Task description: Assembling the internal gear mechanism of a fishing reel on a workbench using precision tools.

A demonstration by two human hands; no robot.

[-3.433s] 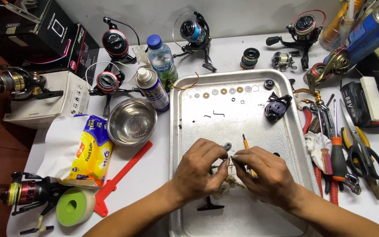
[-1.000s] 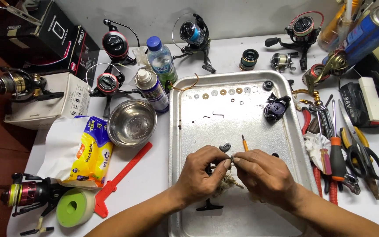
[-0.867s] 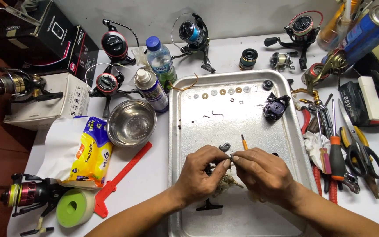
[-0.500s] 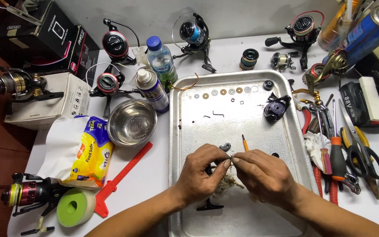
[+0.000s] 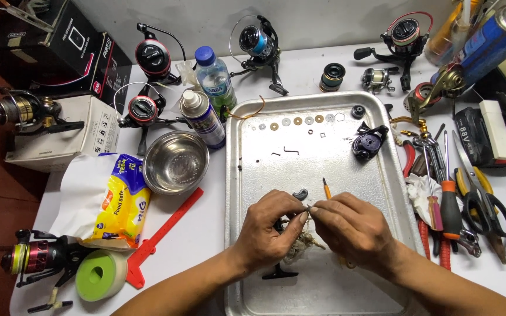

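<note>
Both my hands meet over the near half of a metal tray. My left hand pinches a small reel part between thumb and fingertips, with a dark piece showing under the fingers. My right hand touches the same spot with its fingertips and holds a thin orange-tipped tool that sticks up behind them. A tangle of pale line lies on the tray under my hands. A small grey curved part rests just beyond the fingertips.
A row of washers and a black reel body lie at the tray's far end. A steel bowl, spray can and water bottle stand to the left. Pliers, scissors and screwdrivers crowd the right. Several fishing reels ring the table.
My hands have stayed at the same spot on the tray; only the fingertips have shifted slightly on the small part.
</note>
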